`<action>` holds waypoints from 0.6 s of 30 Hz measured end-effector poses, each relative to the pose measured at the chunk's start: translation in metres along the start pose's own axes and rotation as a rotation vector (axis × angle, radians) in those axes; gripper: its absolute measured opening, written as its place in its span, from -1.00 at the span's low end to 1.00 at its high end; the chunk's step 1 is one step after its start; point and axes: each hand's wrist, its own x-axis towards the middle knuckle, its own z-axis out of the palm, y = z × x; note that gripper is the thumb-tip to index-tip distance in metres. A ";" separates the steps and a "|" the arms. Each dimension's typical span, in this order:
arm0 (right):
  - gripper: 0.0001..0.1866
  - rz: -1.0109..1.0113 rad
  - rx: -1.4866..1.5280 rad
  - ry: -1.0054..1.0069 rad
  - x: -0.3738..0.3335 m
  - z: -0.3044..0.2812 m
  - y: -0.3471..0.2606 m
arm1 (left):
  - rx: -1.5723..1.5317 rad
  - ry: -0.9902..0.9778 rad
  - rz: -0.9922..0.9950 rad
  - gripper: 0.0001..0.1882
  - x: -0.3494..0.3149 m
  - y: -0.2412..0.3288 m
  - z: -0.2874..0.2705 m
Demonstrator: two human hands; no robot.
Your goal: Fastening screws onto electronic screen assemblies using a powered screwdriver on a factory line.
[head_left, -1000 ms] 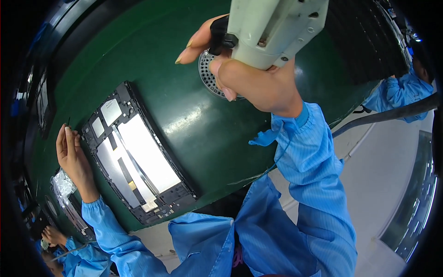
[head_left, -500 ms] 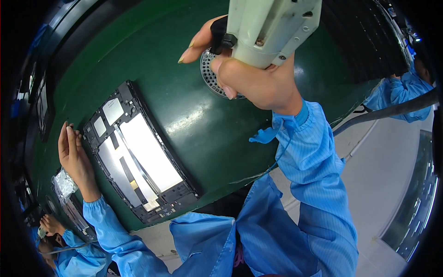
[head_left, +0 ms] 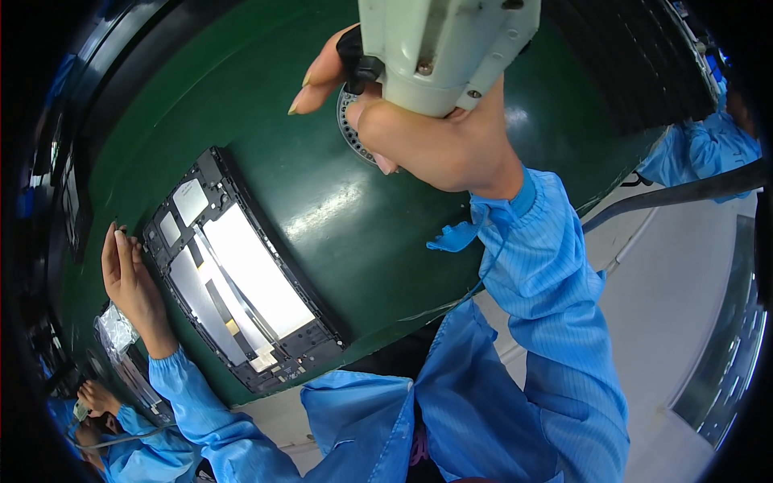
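My right hand (head_left: 435, 141) is wrapped round a pale grey-green power tool (head_left: 451, 60) with a black trigger-like part by the index finger. The tool's working end is out of sight. Beneath that hand, a round perforated metal disc (head_left: 348, 121) shows in part on the green table. My left hand (head_left: 133, 278) is raised beside the tablet, its thumb and fingertips pinched together; a tiny dark thing seems to be at the tips, too small to name. Between my hands lies an opened tablet (head_left: 266, 278), its inside facing up, with silver battery plates, flat cables and a black frame.
Black ribbed stacked material (head_left: 616, 68) stands at the far right. Clear plastic wrap (head_left: 115, 328) and another device part (head_left: 137, 374) lie left of my forearm. A thick dark cable (head_left: 684, 193) runs along the right. Co-workers in blue sleeves (head_left: 700, 153) sit on both sides.
My right hand has shifted a little left with the power tool, over the perforated disc. My left hand has dropped slightly. The tablet appears in nearly the same place.
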 end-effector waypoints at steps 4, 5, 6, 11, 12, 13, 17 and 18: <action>-0.61 0.000 -0.005 0.010 0.000 0.000 -0.002 | 0.012 0.012 0.000 -0.56 0.000 0.001 0.002; -0.61 -0.001 -0.005 0.012 0.000 0.000 -0.003 | 0.013 0.011 0.002 -0.56 0.000 0.002 0.002; -0.61 -0.003 -0.018 0.010 0.000 -0.001 -0.002 | 0.016 0.007 0.002 -0.56 0.000 0.001 0.003; -0.63 0.008 -0.010 0.021 0.000 0.001 0.001 | 0.017 -0.006 0.005 -0.56 -0.001 -0.001 0.000; -0.66 -0.024 -0.038 -0.003 0.000 0.002 0.002 | 0.024 0.000 0.008 -0.57 -0.003 0.004 0.002; -0.68 -0.056 -0.065 -0.027 0.000 0.002 0.003 | 0.032 0.007 0.012 -0.58 -0.005 0.006 0.004; -0.68 -0.073 -0.103 -0.032 -0.001 -0.002 -0.005 | -0.025 -0.025 0.004 -0.61 -0.005 0.008 0.013; -0.69 -0.014 -0.052 0.006 -0.002 -0.001 -0.005 | -0.020 -0.033 0.009 -0.62 -0.006 0.008 0.010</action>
